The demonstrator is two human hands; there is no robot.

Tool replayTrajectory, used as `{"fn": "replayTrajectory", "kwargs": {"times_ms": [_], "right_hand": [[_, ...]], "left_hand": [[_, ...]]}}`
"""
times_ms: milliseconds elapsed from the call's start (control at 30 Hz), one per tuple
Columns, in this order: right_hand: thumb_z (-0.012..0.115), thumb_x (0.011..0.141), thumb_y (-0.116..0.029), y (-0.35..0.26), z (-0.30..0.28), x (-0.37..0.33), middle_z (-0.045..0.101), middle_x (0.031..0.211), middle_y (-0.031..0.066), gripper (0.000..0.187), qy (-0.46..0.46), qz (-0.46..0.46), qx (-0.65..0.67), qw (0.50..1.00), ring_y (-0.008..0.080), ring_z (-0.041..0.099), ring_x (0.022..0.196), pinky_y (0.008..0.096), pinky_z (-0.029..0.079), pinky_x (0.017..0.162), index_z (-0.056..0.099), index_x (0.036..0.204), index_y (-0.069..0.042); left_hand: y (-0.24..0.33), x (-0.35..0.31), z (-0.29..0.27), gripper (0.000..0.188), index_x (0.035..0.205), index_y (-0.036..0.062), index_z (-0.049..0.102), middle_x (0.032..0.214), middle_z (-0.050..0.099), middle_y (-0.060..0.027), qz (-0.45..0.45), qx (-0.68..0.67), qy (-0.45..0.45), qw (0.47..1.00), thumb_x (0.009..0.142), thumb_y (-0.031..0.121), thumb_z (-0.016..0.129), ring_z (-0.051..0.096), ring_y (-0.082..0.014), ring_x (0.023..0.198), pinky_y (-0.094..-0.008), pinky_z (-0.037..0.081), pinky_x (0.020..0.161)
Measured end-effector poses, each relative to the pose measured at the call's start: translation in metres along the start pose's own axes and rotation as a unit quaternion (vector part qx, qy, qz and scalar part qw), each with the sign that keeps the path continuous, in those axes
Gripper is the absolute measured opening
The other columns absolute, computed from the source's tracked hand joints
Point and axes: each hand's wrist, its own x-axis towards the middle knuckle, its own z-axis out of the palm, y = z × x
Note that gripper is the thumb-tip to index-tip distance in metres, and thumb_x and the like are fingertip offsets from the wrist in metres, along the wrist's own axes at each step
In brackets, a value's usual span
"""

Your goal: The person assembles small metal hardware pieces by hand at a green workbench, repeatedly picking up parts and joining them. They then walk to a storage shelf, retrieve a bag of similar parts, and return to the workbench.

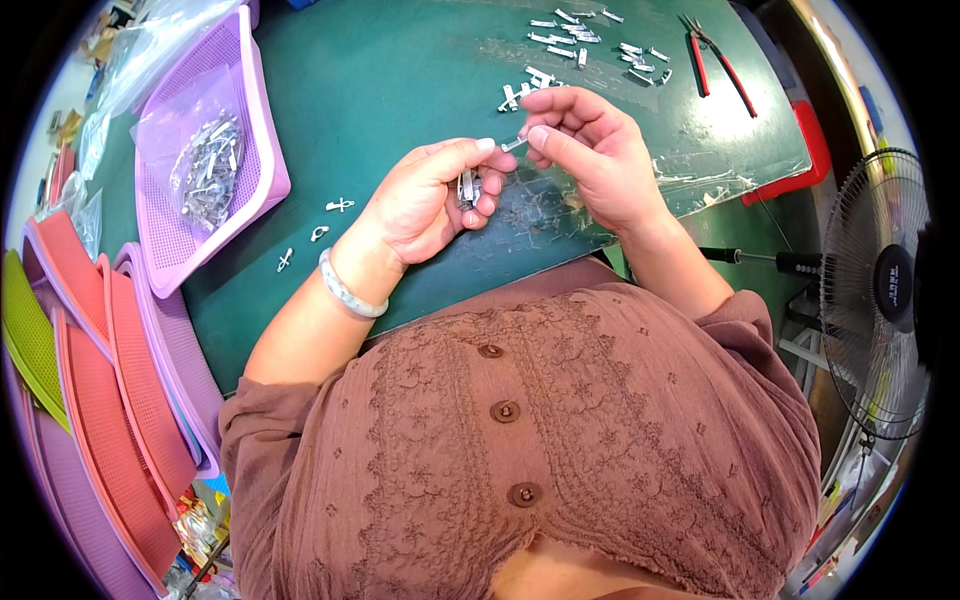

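Note:
Between my two hands, over the near part of the green table, is a small silvery metal clip-like piece (514,144). The thumb and fingers of my right hand (590,150) pinch one end of it. My left hand (430,195) has its thumb tip at the other end, while its curled fingers keep several more metal pieces (468,188) in the palm. Just beyond my hands lies a small cluster of similar pieces (540,77). Left of my left wrist, some odd-shaped small metal parts (340,205) are spread on the table.
On the left, a purple plastic basket (270,165) holds a clear bag of metal pieces (212,170). Stacked red and purple baskets (130,350) stand below it. More loose pieces (570,35) and red-handled pliers (720,65) lie at the far right. A fan (875,290) stands at right.

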Motion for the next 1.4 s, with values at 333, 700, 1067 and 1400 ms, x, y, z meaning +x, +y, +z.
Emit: {"fn": "replayTrajectory", "kwargs": {"times_ms": [333,700,1067,1400], "right_hand": [[0.057,0.079,0.000,0.000,0.004,-0.002,0.057,0.089,0.0034,0.024,0.005,-0.017,-0.015,1.000,0.0070,0.054,0.081,0.0201,0.046,0.073,0.055,0.103,0.001],[0.058,0.078,0.001,0.007,0.003,-0.002,0.059,0.089,0.0045,0.026,-0.001,-0.086,-0.087,0.993,0.0083,0.055,0.082,0.0210,0.045,0.073,0.055,0.104,0.001],[0.055,0.079,0.006,0.007,0.000,-0.005,0.058,0.094,0.0065,0.032,-0.026,-0.110,-0.158,0.981,0.0097,0.055,0.088,0.0207,0.044,0.077,0.051,0.111,0.002],[0.055,0.078,0.009,0.008,-0.002,-0.005,0.057,0.097,0.0087,0.032,-0.028,-0.176,-0.173,0.969,0.0137,0.056,0.091,0.0244,0.045,0.080,0.050,0.110,0.005]], "left_hand": [[0.001,-0.001,0.001,0.017,0.083,0.0018,0.057,0.066,0.052,-0.0006,0.007,-0.005,0.009,1.000,0.086,0.018,0.053,0.047,-0.0082,0.054,-0.0163,0.035,0.043],[-0.001,0.000,0.002,0.012,0.083,0.0029,0.057,0.065,0.053,0.0003,0.050,0.038,0.039,0.997,0.082,0.015,0.058,0.047,-0.0066,0.052,-0.0164,0.033,0.043],[-0.008,0.000,0.008,0.005,0.082,0.0033,0.058,0.062,0.050,0.0040,0.203,0.208,0.126,0.949,0.079,0.006,0.061,0.039,-0.0019,0.049,-0.0162,0.028,0.042],[-0.013,0.000,0.008,0.006,0.084,0.0031,0.063,0.067,0.051,0.0085,0.347,0.364,0.151,0.851,0.079,0.006,0.062,0.038,0.0006,0.058,-0.0150,0.031,0.051]]}}
